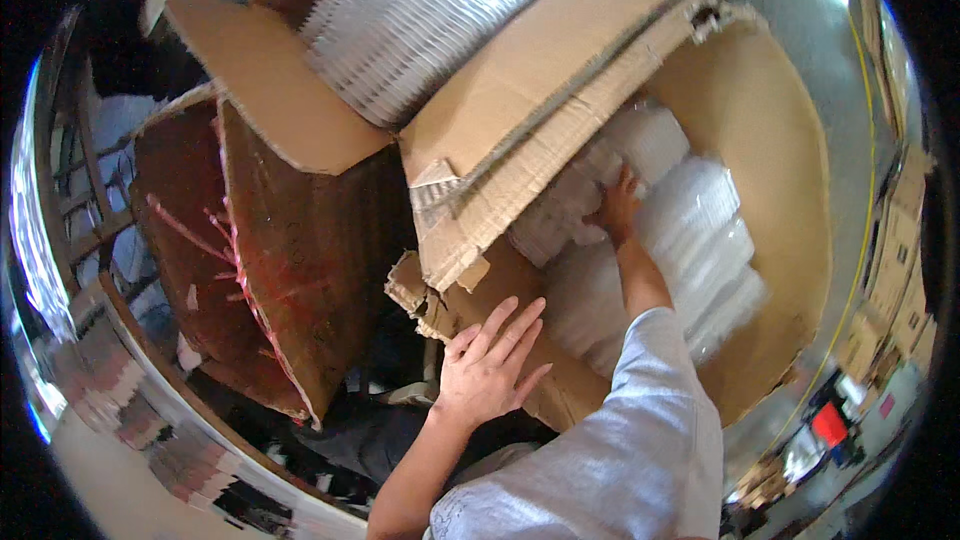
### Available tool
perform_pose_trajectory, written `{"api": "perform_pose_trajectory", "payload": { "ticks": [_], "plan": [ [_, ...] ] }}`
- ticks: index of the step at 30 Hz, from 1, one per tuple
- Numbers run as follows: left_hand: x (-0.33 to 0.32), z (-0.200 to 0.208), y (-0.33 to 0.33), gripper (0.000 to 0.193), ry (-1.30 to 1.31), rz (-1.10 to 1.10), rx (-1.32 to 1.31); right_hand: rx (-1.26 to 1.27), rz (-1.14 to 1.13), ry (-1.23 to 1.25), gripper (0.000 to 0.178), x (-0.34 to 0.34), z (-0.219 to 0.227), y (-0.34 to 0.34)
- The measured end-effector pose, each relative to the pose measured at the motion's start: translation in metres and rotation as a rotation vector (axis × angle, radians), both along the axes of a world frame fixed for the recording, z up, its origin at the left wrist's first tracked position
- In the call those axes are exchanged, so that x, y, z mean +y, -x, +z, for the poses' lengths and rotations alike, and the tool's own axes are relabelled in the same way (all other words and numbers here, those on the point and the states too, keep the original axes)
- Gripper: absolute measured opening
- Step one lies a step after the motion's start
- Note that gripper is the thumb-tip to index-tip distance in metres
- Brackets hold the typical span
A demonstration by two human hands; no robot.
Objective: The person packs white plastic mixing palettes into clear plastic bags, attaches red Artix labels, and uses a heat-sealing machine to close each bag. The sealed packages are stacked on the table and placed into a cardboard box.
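Observation:
My right hand (617, 207) reaches deep into a large open cardboard box (790, 200) and grips a stack of clear plastic lids or containers (580, 205). More wrapped stacks of clear plastic containers (700, 230) fill the box around the hand. My left hand (487, 363) lies flat with fingers spread on the box's torn near flap (470, 270), holding nothing. My grey sleeve (640, 420) covers the right arm.
A second open cardboard box (290, 110) holds rows of stacked white plastic pieces (420, 10) at the top. A dark brown worn board with red marks (290, 260) stands at the left. Small cardboard boxes and a red object (828, 424) lie at the far right.

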State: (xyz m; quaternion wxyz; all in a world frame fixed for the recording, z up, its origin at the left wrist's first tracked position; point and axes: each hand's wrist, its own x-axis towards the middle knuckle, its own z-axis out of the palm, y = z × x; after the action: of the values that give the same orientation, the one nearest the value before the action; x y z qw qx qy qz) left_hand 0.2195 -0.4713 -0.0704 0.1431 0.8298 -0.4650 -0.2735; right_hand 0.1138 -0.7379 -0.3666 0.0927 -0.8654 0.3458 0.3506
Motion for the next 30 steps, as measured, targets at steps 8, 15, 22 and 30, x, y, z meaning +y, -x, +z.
{"api": "perform_pose_trajectory", "payload": {
  "ticks": [8,15,22,30],
  "plan": [
    [0.012,0.0,-0.002,0.043,0.059,0.039,0.02,-0.267,-0.15,0.002,0.086,0.019,0.028,0.004],
    [0.013,-0.009,0.007,0.049,0.098,0.061,0.017,-0.836,-0.192,-0.216,0.097,0.003,0.163,0.03],
    [0.055,0.068,-0.026,0.113,0.652,0.479,0.877,-1.122,0.01,-0.655,0.118,0.033,0.38,0.007],
    [0.199,0.247,0.088,0.134,0.749,0.823,0.113,-0.653,1.05,-1.599,0.111,0.298,0.474,-0.163]
  ]
}}
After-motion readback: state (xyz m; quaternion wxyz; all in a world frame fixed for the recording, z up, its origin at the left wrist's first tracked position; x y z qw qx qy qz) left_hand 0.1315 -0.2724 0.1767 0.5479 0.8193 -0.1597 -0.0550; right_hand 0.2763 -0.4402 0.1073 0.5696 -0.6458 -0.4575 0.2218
